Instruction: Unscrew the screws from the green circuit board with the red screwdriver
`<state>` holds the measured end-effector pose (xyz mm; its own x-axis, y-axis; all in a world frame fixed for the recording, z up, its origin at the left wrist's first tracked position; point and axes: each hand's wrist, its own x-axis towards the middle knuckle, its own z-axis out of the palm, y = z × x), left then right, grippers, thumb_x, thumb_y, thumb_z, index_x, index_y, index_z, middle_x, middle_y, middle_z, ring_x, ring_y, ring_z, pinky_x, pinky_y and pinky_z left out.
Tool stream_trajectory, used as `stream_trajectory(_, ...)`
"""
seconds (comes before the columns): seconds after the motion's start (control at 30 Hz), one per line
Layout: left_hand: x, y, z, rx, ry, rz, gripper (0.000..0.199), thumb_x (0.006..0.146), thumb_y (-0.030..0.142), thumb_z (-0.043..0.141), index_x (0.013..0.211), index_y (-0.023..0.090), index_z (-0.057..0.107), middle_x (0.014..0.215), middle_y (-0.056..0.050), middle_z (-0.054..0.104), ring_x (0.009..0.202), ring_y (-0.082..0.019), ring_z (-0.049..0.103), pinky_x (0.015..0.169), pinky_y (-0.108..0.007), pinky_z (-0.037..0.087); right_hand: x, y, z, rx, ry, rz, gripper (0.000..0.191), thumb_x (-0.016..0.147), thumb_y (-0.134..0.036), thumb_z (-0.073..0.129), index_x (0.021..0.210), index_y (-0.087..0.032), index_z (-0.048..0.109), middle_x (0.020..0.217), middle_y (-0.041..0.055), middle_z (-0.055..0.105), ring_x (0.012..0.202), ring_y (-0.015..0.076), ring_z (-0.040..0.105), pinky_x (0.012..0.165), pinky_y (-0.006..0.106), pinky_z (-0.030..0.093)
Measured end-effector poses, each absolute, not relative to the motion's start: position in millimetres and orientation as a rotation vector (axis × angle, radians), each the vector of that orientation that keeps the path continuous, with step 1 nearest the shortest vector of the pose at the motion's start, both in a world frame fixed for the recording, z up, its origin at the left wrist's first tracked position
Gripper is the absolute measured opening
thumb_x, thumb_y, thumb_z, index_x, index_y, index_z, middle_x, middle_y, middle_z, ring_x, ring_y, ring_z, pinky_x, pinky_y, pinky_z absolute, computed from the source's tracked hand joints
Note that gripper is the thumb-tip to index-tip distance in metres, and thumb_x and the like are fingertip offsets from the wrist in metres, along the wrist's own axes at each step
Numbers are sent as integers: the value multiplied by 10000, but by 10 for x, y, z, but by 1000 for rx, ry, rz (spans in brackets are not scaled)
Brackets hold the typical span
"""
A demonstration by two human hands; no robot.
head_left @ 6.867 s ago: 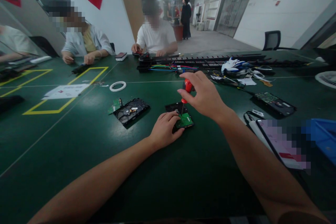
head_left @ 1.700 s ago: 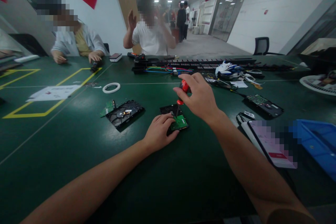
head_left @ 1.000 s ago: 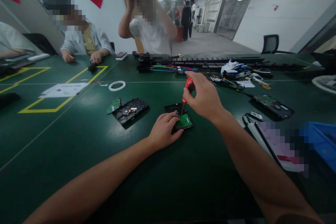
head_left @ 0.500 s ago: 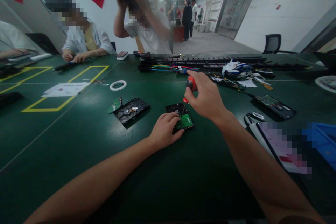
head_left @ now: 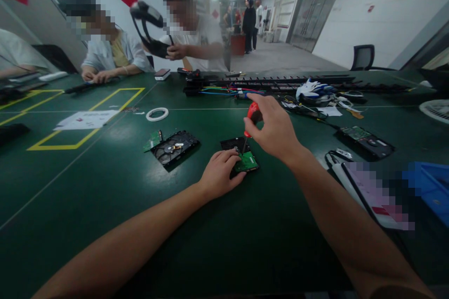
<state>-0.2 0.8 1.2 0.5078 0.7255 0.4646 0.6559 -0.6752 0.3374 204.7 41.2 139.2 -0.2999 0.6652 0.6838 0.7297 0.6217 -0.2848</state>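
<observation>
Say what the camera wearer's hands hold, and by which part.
The right hand holds the screwdriver by its handle. The left hand rests on the left side of the hard drive; whether it grips the drive cannot be told.

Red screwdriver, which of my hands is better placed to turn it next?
Your right hand, most likely: it grips the red screwdriver, which points down at the green circuit board. The left hand is down at the board's left edge, off the screwdriver, and seems better placed for steadying.
</observation>
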Motion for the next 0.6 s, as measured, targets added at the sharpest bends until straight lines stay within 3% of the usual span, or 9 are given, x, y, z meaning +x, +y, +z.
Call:
stream_trajectory(0.17, 0, 15, -5, 2641, 1212, 902, 348, 965, 379, 746, 1264, 221, 663, 1426, -128, 680, 1350, -329, 646, 1169, -553, 514, 2045, 404, 1388, -1123, -2029, -111, 456, 968, -369, 663, 1392, -205, 627, 1228, 155, 658, 1052, 333, 660, 954, 538, 578)
stream_trajectory(0.3, -3, 11, -4, 2652, 1206, 904, 356, 973, 388, 740, 1273, 214, 659, 1422, -130, 682, 1356, -331, 639, 1163, -552, 514, 2034, 401, 1402, -1109, -2063, -77, 531, 960, -250, 567, 1486, -180, 552, 1382, 192, 643, 1127, 349, 667, 984, 548, 568)
stream_trajectory(0.4, -10, 13, -13, 2652, 1215, 892, 356, 976, 398, 737, 1273, 218, 661, 1432, -129, 677, 1353, -334, 640, 1165, -556, 513, 2035, 407, 1405, -1110, -2065, -58, 595, 936, -217, 563, 1526, -148, 520, 1380, 203, 657, 1149, 354, 676, 1010, 538, 560)
stream_trajectory(0.6, -5, 20, -18, 2643, 1206, 890, 363, 968, 398, 748, 1272, 219, 664, 1431, -127, 676, 1350, -329, 641, 1174, -550, 508, 2052, 412, 1389, -1128, -2042, -86, 511, 963, -333, 656, 1454, -217, 573, 1279, 154, 667, 1071, 335, 666, 969, 532, 567)
